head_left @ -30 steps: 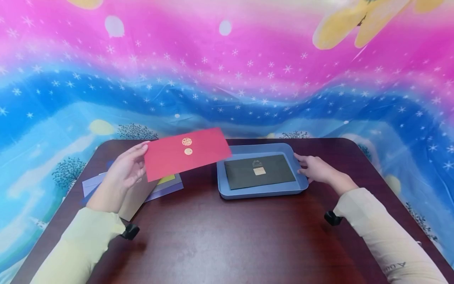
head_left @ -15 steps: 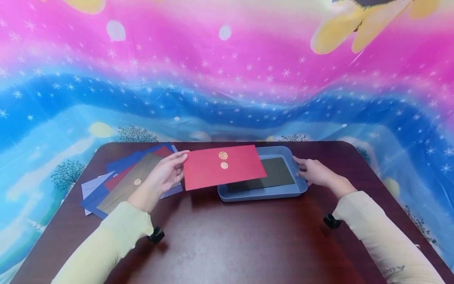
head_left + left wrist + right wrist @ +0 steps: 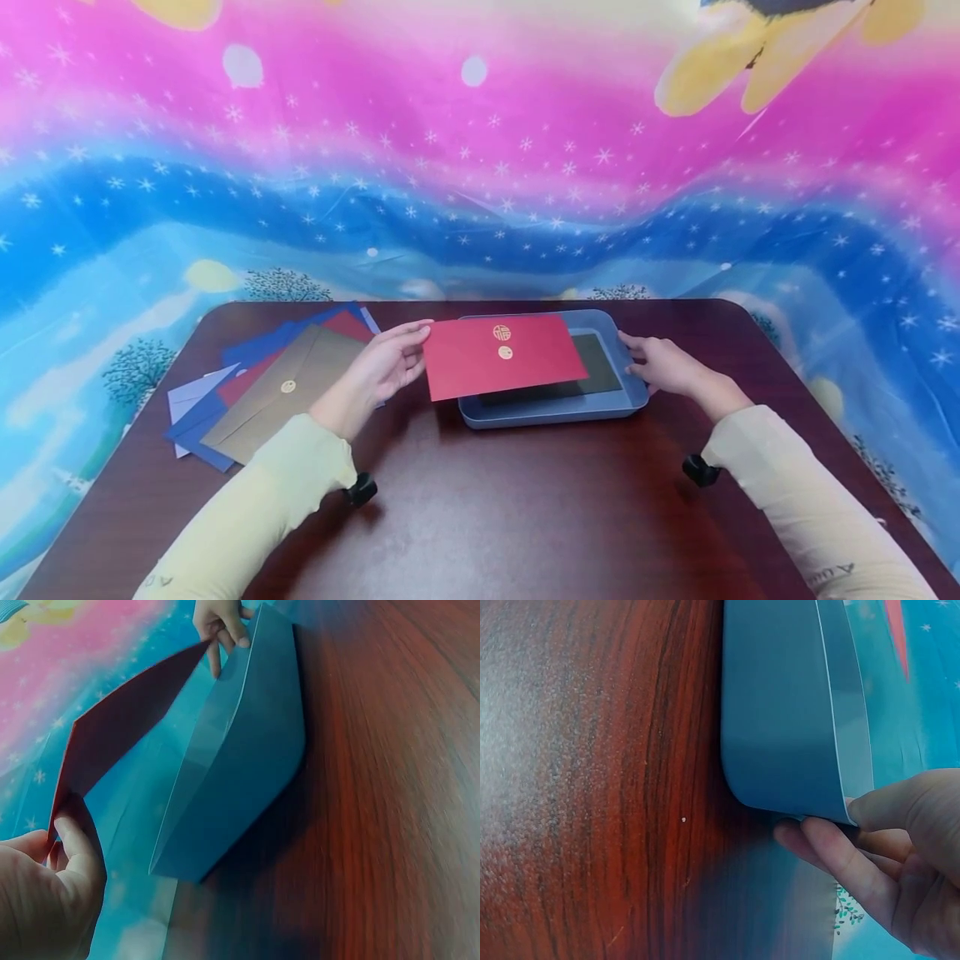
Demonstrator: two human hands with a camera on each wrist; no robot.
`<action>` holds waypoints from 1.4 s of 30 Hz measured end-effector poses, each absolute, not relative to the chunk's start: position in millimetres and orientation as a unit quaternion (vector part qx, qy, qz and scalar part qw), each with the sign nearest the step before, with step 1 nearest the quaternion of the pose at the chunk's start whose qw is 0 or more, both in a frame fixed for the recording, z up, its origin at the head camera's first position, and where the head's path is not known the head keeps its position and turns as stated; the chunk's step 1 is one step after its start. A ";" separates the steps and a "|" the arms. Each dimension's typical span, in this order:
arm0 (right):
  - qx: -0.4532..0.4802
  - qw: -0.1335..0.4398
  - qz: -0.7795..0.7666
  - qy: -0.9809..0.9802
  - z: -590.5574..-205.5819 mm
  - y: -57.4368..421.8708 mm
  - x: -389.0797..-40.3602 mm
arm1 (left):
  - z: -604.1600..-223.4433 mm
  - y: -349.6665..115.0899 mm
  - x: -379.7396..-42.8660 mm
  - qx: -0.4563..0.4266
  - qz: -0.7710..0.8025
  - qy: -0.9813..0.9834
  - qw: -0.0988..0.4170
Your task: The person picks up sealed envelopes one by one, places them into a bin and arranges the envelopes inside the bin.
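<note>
Before you, dark reddish-brown, wood-grained worktop (image 3: 495, 508) had rounded far corners. By your far left corner lay fanned, overlapping envelopes: brown envelope (image 3: 277, 396) uppermost; red envelope (image 3: 349, 325), blue envelope (image 3: 251, 344), lavender envelope (image 3: 197, 392) partly covered. Near far edge, between middle and far right corner, blue-grey tray (image 3: 551, 417) rested.

I get a bright head view with soft glare on the table (image 3: 450, 525); both wrist views look dimmer.

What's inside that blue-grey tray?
A dark envelope lies in the tray, its right end showing. The red envelope, held above by the left hand, hides much of it; anything beneath the dark one can't be seen.
</note>
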State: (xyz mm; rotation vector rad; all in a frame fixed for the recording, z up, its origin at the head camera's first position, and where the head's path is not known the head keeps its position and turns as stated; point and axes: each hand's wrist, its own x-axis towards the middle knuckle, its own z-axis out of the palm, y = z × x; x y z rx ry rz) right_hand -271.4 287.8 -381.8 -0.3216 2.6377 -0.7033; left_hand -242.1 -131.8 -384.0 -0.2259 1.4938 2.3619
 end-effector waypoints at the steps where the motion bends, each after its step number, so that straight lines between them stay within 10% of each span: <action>1: -0.114 0.195 -0.251 0.941 -381.6 287.8 -271.4 | -383.5 -128.6 -243.1 -0.077 0.830 0.525 0.171; 42: -0.106 0.194 -0.258 0.940 -379.0 285.5 -265.8 | -377.2 -80.1 -262.1 -0.067 0.809 0.543 0.214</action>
